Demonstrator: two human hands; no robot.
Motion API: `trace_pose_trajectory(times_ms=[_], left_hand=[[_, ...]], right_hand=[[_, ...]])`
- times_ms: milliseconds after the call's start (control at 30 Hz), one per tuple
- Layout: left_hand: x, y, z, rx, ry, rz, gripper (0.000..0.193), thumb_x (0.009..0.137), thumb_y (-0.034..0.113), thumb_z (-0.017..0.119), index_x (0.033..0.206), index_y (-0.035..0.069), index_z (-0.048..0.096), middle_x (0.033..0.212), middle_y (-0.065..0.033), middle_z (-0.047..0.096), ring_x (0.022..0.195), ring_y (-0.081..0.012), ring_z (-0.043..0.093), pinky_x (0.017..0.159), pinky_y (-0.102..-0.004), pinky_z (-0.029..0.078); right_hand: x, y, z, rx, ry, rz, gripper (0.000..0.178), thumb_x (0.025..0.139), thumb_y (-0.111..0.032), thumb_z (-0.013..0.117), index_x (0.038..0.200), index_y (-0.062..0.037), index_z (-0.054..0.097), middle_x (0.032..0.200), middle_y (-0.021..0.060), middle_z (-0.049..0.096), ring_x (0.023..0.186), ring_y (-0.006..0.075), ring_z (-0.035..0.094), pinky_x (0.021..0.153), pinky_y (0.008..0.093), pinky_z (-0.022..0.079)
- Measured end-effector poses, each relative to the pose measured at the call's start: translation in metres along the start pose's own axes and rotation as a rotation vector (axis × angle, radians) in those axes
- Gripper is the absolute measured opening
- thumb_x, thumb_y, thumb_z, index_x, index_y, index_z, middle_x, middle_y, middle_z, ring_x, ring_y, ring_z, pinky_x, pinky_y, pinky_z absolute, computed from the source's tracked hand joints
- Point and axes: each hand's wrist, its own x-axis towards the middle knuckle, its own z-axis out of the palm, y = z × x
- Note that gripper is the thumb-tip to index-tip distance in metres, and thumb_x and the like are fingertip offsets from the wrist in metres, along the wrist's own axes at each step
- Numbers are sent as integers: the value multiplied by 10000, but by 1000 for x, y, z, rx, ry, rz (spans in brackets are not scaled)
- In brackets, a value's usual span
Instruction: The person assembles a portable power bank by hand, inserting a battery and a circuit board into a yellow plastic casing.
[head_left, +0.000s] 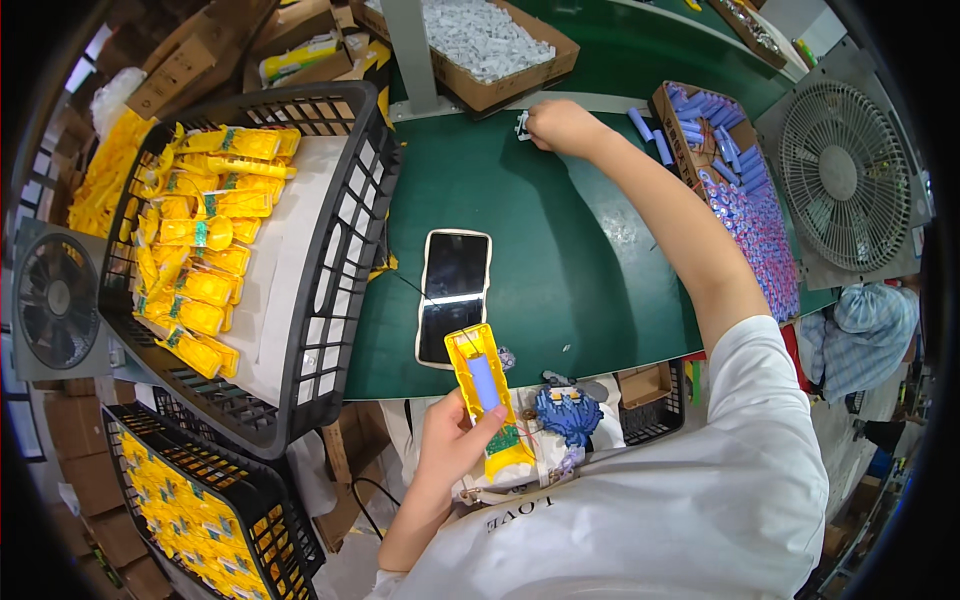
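Note:
My left hand (450, 440) grips a yellow plastic casing (467, 348) near the front edge of the bench. Inside the casing lies a blue-violet cylindrical battery cell (485, 380), with a green circuit board (506, 438) below it, and my thumb presses over the cell's lower end. Far out on the bench, my right hand (560, 127) has its fingers drawn together at a small white plastic piece (522, 126). The fingertips are partly hidden there. A phone (455, 290) in a pale case lies face up between my hands.
Left stands a black crate (330, 290) of yellow casings (205, 230), with another crate (200, 500) below. Behind are white plastic pieces in a carton (500, 95). At right are a box of battery cells (735, 190), loose cells (662, 147) and a fan (838, 172).

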Motion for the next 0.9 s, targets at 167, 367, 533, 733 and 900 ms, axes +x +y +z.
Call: trace_pose_trajectory(times_ms=[167,367,533,733,900], left_hand=[[-1,-1,2,-9,6,21,162,808,37,603,961,-2,564,857,-35,612,765,-78,571,675,-222,453],[3,-4,3,164,93,134,180,783,86,626,928,-8,577,767,-12,607,651,-35,524,553,-188,412],[4,-4,6,222,162,157,180,772,95,640,917,1,586,733,2,604,575,-13,475,486,-181,366],[3,-6,6,273,172,186,183,763,104,654,908,8,595,695,15,600,524,-2,436,445,-180,326],[1,-5,11,305,215,221,186,760,124,665,898,17,599,668,16,596,506,-5,432,435,-184,326]], right_hand=[[-17,-12,8,229,221,159,123,776,-126,554,799,-8,582,822,122,602,759,280,590,670,371,481],[-69,-108,-55,1472,242,360,151,866,-95,521,957,-6,603,791,27,603,709,74,562,608,208,453],[-118,-176,-98,1999,102,462,73,809,-3,586,873,29,602,820,69,635,732,104,604,642,211,477],[-126,-201,-95,1945,105,573,70,775,6,630,826,35,593,827,76,631,740,123,605,702,220,481],[-124,-222,-84,1838,231,540,73,759,-68,675,773,-5,640,981,61,574,853,103,551,699,219,451]])
